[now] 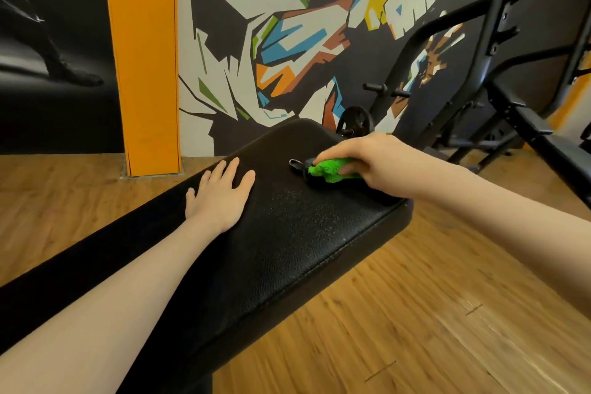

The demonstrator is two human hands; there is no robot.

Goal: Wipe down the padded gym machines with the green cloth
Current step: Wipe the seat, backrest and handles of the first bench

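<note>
On the far end of the black padded bench (287, 233), with its grained leather-like cover, the right hand (380, 163) grips the fluffy green cloth (329, 169), bunched under curled fingers. Just left of the cloth lies a small metal clip (295, 164). Further left, the left hand (220, 195) rests flat, fingers straight.

Left hand (222, 193) flat, fingers straight, palm down on black padded bench (287, 233). Right hand (367, 160) grips green cloth (329, 169) against pad near far end. Small metal clip (295, 165) just beside cloth. Wood floor (415, 313) below.
</note>
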